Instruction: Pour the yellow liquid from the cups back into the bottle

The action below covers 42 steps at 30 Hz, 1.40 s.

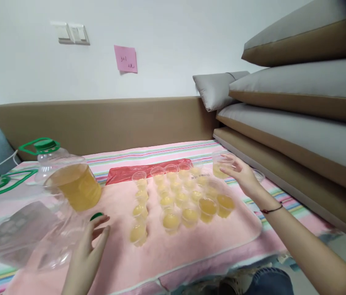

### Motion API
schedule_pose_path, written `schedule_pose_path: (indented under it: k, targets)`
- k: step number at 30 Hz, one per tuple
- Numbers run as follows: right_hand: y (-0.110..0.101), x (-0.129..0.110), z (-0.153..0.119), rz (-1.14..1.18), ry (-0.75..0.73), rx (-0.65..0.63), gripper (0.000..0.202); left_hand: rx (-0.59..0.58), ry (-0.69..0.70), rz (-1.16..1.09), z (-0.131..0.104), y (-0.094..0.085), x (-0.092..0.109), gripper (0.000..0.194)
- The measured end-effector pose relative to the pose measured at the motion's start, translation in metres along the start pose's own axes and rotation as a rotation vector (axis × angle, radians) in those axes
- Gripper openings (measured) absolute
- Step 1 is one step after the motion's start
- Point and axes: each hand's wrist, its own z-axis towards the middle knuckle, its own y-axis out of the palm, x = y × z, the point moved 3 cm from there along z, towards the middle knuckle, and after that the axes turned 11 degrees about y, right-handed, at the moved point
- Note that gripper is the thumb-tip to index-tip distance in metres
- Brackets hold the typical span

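Observation:
My left hand [88,250] hovers at the left of the pink cloth, thumb and fingers apart with nothing between them. Just beyond its fingertips is a green cap [97,216]. At the far right, my right hand [237,170] has its fingers around the side of a clear plastic cup [218,169] with pale yellow liquid low in it. Between my hands stand several small clear cups [170,221] in rows, holding yellow liquid. The two front right cups [208,209] look darker and fuller. Blur softens the right fingertips.
A large cut-open container [82,190] of amber liquid stands at the left, beside clear bottles with green caps and handles [46,146]. A clear plastic piece [50,237] lies in front. Red plastic [120,174] lies behind the cups. Stacked grey-brown cushions [301,119] rise at the right.

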Motion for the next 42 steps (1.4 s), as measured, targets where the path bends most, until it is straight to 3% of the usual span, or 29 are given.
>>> schedule_pose_path:
  k: [6,12,23,42]
  targets:
    - [0.044,0.000,-0.078,-0.011,0.028,-0.069,0.057,-0.016,0.042,-0.070,-0.011,0.006,0.017,0.050]
    - [0.058,0.022,-0.113,-0.110,-0.040,-0.037,0.059,-0.046,0.070,-0.069,-0.019,0.000,0.018,0.047]
    - [0.051,0.023,-0.125,-0.439,-0.154,0.070,0.059,-0.051,0.087,-0.023,-0.024,-0.008,0.021,0.042]
    - [0.048,0.023,-0.122,-0.637,-0.320,0.070,0.054,-0.088,0.111,0.008,-0.030,-0.003,0.024,0.041]
